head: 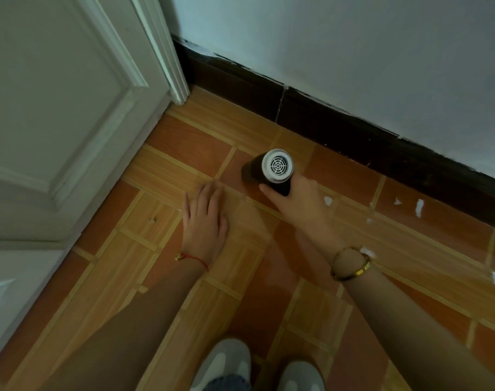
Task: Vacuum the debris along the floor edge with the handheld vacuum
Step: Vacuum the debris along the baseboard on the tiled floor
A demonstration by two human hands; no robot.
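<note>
Black handheld vacuum with round silver vent cap (271, 170) gripped in right hand (299, 201), near dark baseboard (353, 136); left hand (205, 218) flat, fingers straight, on tiled floor (240, 277). Mid-sweep, probably; next, rightward toward white paper scraps (419, 207).

Floor (240, 277) lay open between the two hands, and from the right hand (299, 201) toward 3 o'clock only small white scraps (419, 207) dotted the tiles beside the dark skirting (353, 136). Skirting and wall (353, 52) closed off 12 to 2 o'clock; the white door (57, 122) and its frame (167, 57) blocked 9 to 11. The left hand (205, 221) lay flat on the tiles just beside the handheld vacuum (270, 172) at 8 o'clock of it, and two shoes (226, 362) stood at 6.
</note>
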